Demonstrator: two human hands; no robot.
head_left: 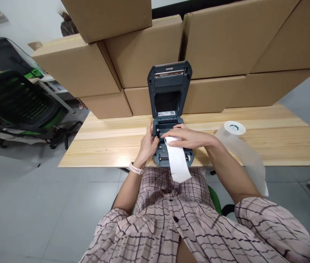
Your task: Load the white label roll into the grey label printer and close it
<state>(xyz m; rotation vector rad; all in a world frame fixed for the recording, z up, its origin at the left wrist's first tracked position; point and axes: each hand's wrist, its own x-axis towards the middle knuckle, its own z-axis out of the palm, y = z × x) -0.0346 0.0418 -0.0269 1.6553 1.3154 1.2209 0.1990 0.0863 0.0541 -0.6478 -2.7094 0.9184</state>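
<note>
A dark grey label printer (168, 94) stands on the table's front edge with its lid tilted up and back. My left hand (147, 144) grips the left side of the printer's base, thumb on the inner edge by the roll holder. In my right hand (186, 138) is a small roll of white label paper (179, 160), held over the open bay. Its loose strip hangs forward past the printer's front edge, above my lap. The underside of the roll and some right fingertips are hidden.
On the wooden table (111, 142), right of the printer, lies a larger roll of whitish tape (235, 128), its band trailing over the front edge. Stacked cardboard boxes (220, 44) wall off the back. An office chair (18, 102) stands at left.
</note>
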